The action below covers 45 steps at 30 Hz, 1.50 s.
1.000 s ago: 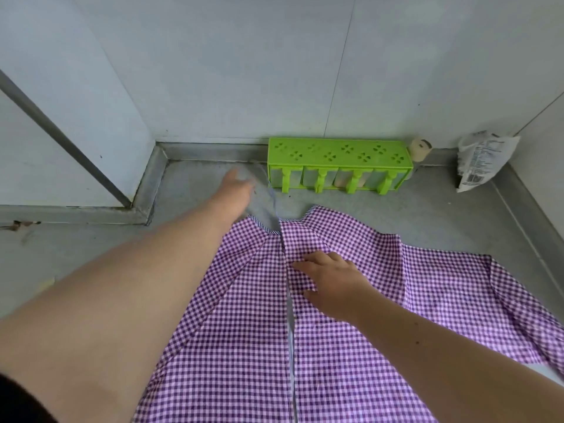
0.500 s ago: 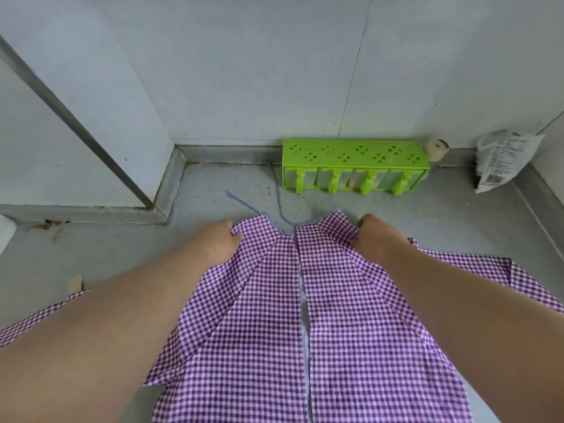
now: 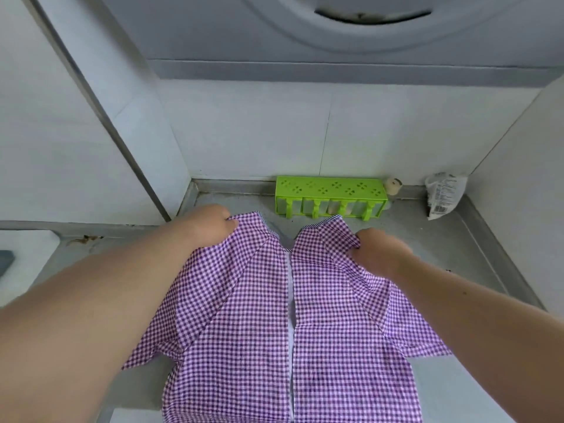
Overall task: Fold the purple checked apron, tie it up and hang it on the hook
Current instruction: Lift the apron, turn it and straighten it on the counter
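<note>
The purple checked apron [image 3: 290,315] lies on the grey steel counter [image 3: 433,239], side flaps folded in and meeting at the centre. Our left hand [image 3: 210,222] pinches the top left corner, our right hand [image 3: 377,247] pinches the top right. For the next fold we'd pull both corners evenly, keep the centre edges aligned and stay clear of the green rack [image 3: 331,198]. No hook in view.

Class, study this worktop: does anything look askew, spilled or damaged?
Brown debris lies along the counter's left edge. A white packet slumps, crumpled, in the back right corner. The apron shows no damage; both hands grip its top corners.
</note>
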### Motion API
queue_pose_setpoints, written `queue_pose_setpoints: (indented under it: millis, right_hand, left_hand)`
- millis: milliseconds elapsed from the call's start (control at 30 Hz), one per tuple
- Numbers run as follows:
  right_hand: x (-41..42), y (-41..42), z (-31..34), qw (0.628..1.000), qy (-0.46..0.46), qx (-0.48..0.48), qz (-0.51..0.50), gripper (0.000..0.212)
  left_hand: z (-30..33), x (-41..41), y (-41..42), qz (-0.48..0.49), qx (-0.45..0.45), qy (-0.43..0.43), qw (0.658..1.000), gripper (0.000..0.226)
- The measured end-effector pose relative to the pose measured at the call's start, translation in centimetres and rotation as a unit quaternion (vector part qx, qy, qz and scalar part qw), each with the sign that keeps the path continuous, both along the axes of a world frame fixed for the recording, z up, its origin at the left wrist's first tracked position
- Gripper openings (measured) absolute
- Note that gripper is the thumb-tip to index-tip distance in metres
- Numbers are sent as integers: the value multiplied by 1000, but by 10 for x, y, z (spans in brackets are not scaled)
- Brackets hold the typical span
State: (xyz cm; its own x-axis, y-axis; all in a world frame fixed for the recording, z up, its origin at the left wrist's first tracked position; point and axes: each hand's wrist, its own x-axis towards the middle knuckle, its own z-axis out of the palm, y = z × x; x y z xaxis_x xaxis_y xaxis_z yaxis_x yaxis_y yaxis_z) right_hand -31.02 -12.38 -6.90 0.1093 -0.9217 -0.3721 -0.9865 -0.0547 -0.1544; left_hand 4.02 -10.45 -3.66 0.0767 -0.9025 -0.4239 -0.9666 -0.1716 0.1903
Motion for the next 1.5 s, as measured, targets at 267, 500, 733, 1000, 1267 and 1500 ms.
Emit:
queue_pose_setpoints:
  millis: [267,500,733,1000,1267,1500]
  right_hand:
    - [-23,20,91,998,-35,-39,47,36]
    - [-23,45,154,993,25,-76,86,41]
    - [-12,75,185,994,-93,-20,-59,33]
    - [17,113,201,834,-481,53,-264,23]
    - [80,137,238,740,-645,33,-187,23]
    - [106,163,266,806,-578,-8,126,39]
  left_hand:
    - [89,-23,51,49,-57,49,996,51]
    - [156,-23,94,102,-131,70,984,49]
    - [203,-6,116,124,-119,88,981,39]
    - [228,-7,150,179,-34,270,945,27]
    - [262,-41,168,106,1,424,899,39]
    - [287,-85,175,60,-107,420,899,28]
